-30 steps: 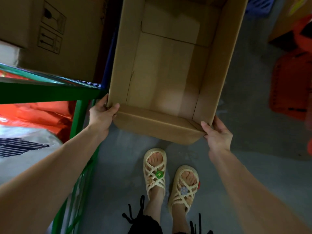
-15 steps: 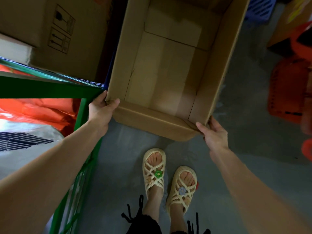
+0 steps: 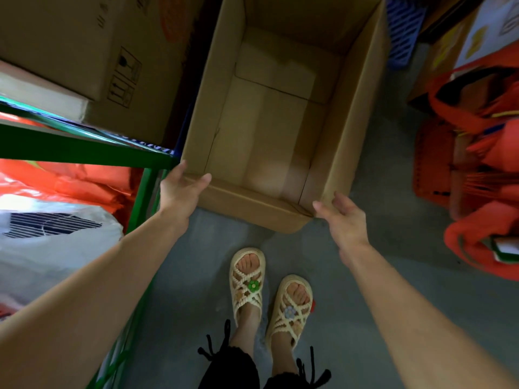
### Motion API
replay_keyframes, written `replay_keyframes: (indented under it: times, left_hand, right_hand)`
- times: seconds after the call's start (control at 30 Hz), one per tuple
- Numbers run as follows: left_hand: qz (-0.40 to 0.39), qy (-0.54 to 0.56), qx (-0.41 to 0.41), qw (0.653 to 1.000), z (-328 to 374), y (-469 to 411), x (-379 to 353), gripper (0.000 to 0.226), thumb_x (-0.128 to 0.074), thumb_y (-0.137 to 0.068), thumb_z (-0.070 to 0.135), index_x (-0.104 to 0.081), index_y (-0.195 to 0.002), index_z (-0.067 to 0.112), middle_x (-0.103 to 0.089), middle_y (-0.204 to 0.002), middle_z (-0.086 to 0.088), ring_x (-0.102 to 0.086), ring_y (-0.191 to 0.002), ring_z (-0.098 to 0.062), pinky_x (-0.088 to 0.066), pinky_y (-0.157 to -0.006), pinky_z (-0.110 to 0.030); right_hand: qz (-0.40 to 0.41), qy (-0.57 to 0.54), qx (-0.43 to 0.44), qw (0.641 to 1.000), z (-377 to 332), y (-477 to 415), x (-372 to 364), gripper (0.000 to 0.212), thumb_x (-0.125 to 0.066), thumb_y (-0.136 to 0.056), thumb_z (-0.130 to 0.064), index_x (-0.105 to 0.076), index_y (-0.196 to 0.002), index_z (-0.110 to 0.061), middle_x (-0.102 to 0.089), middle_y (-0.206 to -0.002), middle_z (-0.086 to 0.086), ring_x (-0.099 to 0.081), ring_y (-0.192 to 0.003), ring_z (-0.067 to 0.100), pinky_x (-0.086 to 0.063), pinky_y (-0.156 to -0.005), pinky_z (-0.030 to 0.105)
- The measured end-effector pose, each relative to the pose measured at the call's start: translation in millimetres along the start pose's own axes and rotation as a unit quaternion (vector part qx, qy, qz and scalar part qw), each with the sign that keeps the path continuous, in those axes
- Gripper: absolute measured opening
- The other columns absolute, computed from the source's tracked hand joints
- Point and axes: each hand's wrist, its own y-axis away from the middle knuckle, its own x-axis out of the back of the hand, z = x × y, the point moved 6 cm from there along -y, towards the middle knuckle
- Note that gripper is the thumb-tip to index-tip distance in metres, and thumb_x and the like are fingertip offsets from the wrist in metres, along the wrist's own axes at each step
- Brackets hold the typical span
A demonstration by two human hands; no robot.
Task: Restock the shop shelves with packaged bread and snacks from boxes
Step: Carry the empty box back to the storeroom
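An empty brown cardboard box stands open on the grey floor ahead of my feet. My left hand grips its near left corner, thumb lying over the front rim and fingers against the left wall. At the near right corner my right hand has relaxed fingers; the thumb tip touches the corner and the fingers sit beside the right wall. No bread or snack packs show inside the box.
A green metal shelf juts in at left, holding closed cardboard cartons, with orange bags and a white bag below it. Orange baskets and bags crowd the right. A blue crate stands behind the box.
The box has sunk slightly away from me towards the floor. My right thumb has come off the rim and that hand has loosened; the left hand keeps its hold.
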Motion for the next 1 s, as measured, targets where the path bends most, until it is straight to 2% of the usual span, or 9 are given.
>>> replay_keyframes:
  times: [0.03, 0.13, 0.23, 0.33, 0.53, 0.6, 0.77, 0.9, 1.0]
  left_hand:
    - [-0.005, -0.001, -0.001, 1.0, 3, 7, -1, 0.09, -0.083, -0.057, 0.047, -0.049, -0.139, 0.029, -0.057, -0.137, 0.0, -0.054, -0.125, -0.019, -0.042, -0.107, -0.044]
    - [-0.021, 0.002, -0.013, 1.0, 28, 41, -10, 0.076, -0.079, -0.079, 0.027, -0.042, -0.145, 0.021, -0.054, -0.14, -0.005, -0.052, -0.127, -0.019, -0.041, -0.109, -0.043]
    - [-0.036, -0.015, -0.036, 0.999, 53, 73, -17, 0.068, -0.07, -0.088, 0.02, -0.037, -0.147, 0.018, -0.046, -0.146, -0.008, -0.045, -0.132, -0.018, -0.038, -0.112, -0.039]
    - [-0.044, -0.026, -0.07, 0.996, 78, 104, -18, 0.065, -0.07, -0.088, 0.022, -0.041, -0.145, 0.017, -0.05, -0.141, -0.008, -0.049, -0.127, -0.015, -0.04, -0.11, -0.035]
    - [-0.055, -0.033, -0.13, 0.989, 139, 178, -9, 0.057, -0.069, -0.088, 0.033, -0.047, -0.139, 0.022, -0.059, -0.128, -0.001, -0.054, -0.115, -0.012, -0.044, -0.106, -0.037]
    - [-0.06, -0.034, -0.157, 0.985, 164, 209, -5, 0.055, -0.068, -0.088, 0.036, -0.049, -0.138, 0.023, -0.061, -0.125, 0.0, -0.056, -0.115, -0.014, -0.045, -0.105, -0.04]
    - [-0.07, 0.012, -0.218, 0.973, 244, 305, 15, 0.051, -0.065, -0.09, 0.035, -0.05, -0.137, 0.02, -0.063, -0.122, -0.001, -0.059, -0.114, -0.016, -0.046, -0.104, -0.038]
    - [-0.08, 0.02, -0.293, 0.952, 316, 397, 33, 0.049, -0.064, -0.091, 0.035, -0.051, -0.136, 0.02, -0.063, -0.12, 0.001, -0.06, -0.111, -0.015, -0.046, -0.101, -0.032]
    - [-0.103, 0.056, -0.337, 0.934, 376, 463, 46, 0.043, -0.066, -0.09, 0.031, -0.055, -0.13, 0.02, -0.066, -0.107, 0.007, -0.062, -0.1, -0.008, -0.047, -0.096, -0.028]
  right_hand:
    - [0.004, 0.004, 0.008, 1.0, -7, 6, 3, 0.072, -0.075, -0.083, -0.027, -0.041, -0.146, -0.018, -0.045, -0.147, 0.003, -0.042, -0.135, 0.02, -0.033, -0.114, 0.036]
    - [0.017, 0.006, 0.036, 0.999, -30, 23, 14, 0.068, -0.075, -0.083, -0.029, -0.045, -0.143, -0.015, -0.051, -0.141, 0.002, -0.047, -0.13, 0.019, -0.034, -0.112, 0.031]
    - [0.021, 0.007, 0.066, 0.998, -56, 44, 24, 0.064, -0.074, -0.084, -0.031, -0.048, -0.14, -0.016, -0.056, -0.136, 0.002, -0.05, -0.126, 0.018, -0.036, -0.11, 0.031]
    - [0.023, 0.001, 0.094, 0.995, -83, 67, 33, 0.061, -0.074, -0.084, -0.032, -0.05, -0.138, -0.016, -0.058, -0.133, 0.0, -0.052, -0.123, 0.016, -0.039, -0.11, 0.036]
    - [0.014, -0.03, 0.169, 0.985, -149, 136, 59, 0.053, -0.071, -0.086, -0.03, -0.055, -0.133, -0.013, -0.062, -0.127, 0.002, -0.056, -0.118, 0.013, -0.041, -0.104, 0.027]
    - [0.018, -0.037, 0.198, 0.979, -174, 165, 72, 0.048, -0.072, -0.086, -0.03, -0.059, -0.129, -0.012, -0.065, -0.118, 0.0, -0.059, -0.112, 0.013, -0.043, -0.103, 0.028]
    - [0.034, -0.046, 0.284, 0.957, -263, 256, 117, 0.043, -0.069, -0.088, -0.03, -0.061, -0.125, -0.01, -0.062, -0.087, -0.021, -0.064, -0.106, 0.018, -0.045, -0.104, 0.04]
    - [0.046, -0.065, 0.353, 0.932, -340, 346, 159, 0.04, -0.069, -0.088, -0.031, -0.063, -0.121, -0.01, -0.07, -0.098, -0.003, -0.065, -0.105, 0.022, -0.045, -0.103, 0.045]
    - [0.047, -0.071, 0.392, 0.916, -393, 413, 185, 0.039, -0.067, -0.088, -0.038, -0.064, -0.12, -0.015, -0.071, -0.106, 0.004, -0.066, -0.103, 0.021, -0.046, -0.102, 0.046]
